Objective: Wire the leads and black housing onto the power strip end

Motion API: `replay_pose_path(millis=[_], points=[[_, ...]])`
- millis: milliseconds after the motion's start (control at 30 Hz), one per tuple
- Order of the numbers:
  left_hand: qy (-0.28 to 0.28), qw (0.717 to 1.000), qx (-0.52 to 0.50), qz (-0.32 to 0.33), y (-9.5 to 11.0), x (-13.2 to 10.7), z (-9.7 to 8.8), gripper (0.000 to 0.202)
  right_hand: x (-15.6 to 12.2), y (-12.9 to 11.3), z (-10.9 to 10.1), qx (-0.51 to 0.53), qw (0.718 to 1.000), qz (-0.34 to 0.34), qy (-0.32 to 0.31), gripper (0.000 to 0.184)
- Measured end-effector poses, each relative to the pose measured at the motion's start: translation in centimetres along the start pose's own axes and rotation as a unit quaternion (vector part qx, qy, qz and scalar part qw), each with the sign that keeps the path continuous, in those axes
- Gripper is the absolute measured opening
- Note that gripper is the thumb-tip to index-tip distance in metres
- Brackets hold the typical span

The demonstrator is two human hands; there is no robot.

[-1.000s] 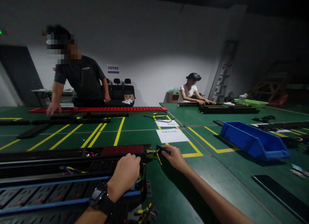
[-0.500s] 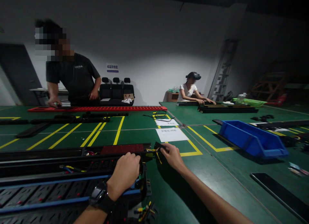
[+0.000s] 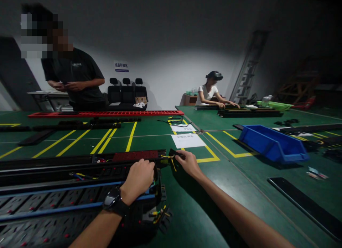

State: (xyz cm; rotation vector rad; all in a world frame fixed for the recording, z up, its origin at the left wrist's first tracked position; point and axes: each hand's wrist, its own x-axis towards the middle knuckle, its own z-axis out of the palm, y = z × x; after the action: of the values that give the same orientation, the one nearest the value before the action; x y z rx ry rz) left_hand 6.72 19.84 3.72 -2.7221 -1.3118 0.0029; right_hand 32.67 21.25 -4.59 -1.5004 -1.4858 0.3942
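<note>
Closest to me, on the left of the green counter, lie blue-edged socket strips, their modules sitting in rows. At their right end a bundle of wire ends sticks out loose, so I judge that end unfinished.

Just beyond, my left hand, with a watch on its wrist, lies curled over the black strips; its fingertips are hidden, so I cannot tell whether it grips anything.

A little farther and to the right, my right hand is narrowed to a pinch on a small black end piece. That piece sits just off the right end of the long black strip with a dark-red section, and yellow wires show in the gap between them. As I read it, the dark-red section is in place, while the end is open and the piece in my pinch is not yet seated; whether the wires are fastened is too small for me to tell.

Past my hands, a printed sheet lies mid-counter, with a blue bin to the right. Farther off are a red slotted bar on the left and two co-workers, one at far left, one at far right.
</note>
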Motion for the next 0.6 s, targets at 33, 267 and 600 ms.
replay_pose_path(millis=[33, 267, 600], points=[[0.0, 1.0, -0.001, 0.001, 0.02, -0.01, -0.08, 0.033, 0.01, 0.02, -0.07, 0.007, 1.0, 0.004, -0.002, 0.031], [0.003, 1.0, -0.003, 0.006, 0.0, 0.07, -0.17, 0.033, 0.27, 0.6, 0.09, 0.03, 0.999, 0.021, -0.02, 0.031], [0.006, 1.0, 0.0, 0.009, -0.2, 0.11, -0.02, 0.034, -0.17, -0.12, 0.51, -0.006, 0.999, -0.004, -0.033, 0.026]])
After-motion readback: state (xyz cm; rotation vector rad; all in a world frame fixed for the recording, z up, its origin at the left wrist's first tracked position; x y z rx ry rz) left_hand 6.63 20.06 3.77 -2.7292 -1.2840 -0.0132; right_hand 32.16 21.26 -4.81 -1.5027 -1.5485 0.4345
